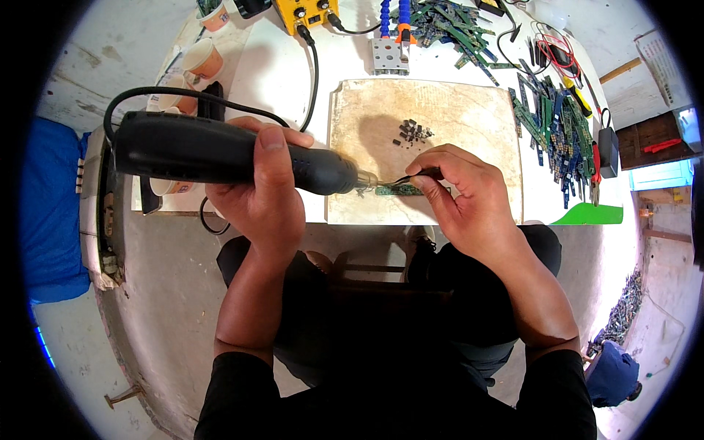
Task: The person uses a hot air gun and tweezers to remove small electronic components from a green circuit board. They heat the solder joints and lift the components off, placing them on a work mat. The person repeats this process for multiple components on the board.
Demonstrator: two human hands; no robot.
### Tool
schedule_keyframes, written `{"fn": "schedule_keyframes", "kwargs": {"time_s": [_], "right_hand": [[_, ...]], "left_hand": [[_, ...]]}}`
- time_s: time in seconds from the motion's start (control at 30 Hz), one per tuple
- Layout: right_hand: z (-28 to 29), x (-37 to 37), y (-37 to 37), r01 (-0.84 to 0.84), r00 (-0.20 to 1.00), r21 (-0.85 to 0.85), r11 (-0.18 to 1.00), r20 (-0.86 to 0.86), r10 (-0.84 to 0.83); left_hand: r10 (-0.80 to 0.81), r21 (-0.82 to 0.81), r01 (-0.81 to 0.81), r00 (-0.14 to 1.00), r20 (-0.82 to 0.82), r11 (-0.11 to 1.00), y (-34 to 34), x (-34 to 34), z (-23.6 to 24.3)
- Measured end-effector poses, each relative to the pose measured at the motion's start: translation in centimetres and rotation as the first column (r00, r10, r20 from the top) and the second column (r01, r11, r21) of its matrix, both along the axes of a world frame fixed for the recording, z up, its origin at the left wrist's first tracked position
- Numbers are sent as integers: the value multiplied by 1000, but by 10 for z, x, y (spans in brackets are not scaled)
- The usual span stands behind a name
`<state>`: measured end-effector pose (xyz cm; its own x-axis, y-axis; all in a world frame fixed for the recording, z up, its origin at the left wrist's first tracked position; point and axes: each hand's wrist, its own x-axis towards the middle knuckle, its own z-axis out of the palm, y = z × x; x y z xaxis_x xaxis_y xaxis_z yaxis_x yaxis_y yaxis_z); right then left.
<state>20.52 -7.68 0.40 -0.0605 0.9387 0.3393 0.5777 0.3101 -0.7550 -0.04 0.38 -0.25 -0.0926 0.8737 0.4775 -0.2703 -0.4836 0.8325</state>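
My left hand [265, 194] is wrapped round a black hot air gun [220, 154], its metal nozzle pointing right. Just past the nozzle, a small green circuit board [402, 190] lies near the front edge of a stained, pale square board [440, 99]. Between the fingertips of my right hand [469, 194] are dark tweezers [411, 178], whose tips reach down to the circuit board beside the nozzle. What the tips touch is too small to tell. Behind the circuit board, a loose heap of small black chips [414, 132] rests on the pale board.
Piles of green circuit strips [561, 132] cover the table's right side, with more strips [447, 26] at the back. A yellow control box [306, 13] stands at the back, its black cable [315, 81] running forward. Several paper cups [203, 59] line the left. A metal block [389, 57] sits behind the pale board.
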Motion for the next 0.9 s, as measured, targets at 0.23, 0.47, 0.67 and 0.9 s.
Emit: {"fn": "schedule_keyframes", "kwargs": {"time_s": [0.23,0.47,0.67,0.9], "right_hand": [[0,0,0,8,1000,-4,1000,4,-8],[1,0,-1,8,1000,-11,1000,-16,-9],[1,-1,0,13,1000,-19,1000,-10,-14],[1,0,-1,15,1000,-18,1000,-10,-15]], "left_hand": [[-10,8,10,1000,-16,1000,0,-1,1],[7,-7,-7,1000,-17,1000,-1,2,3],[9,-16,-10,1000,-14,1000,-1,0,3],[10,0,-10,1000,-11,1000,0,1,2]]}}
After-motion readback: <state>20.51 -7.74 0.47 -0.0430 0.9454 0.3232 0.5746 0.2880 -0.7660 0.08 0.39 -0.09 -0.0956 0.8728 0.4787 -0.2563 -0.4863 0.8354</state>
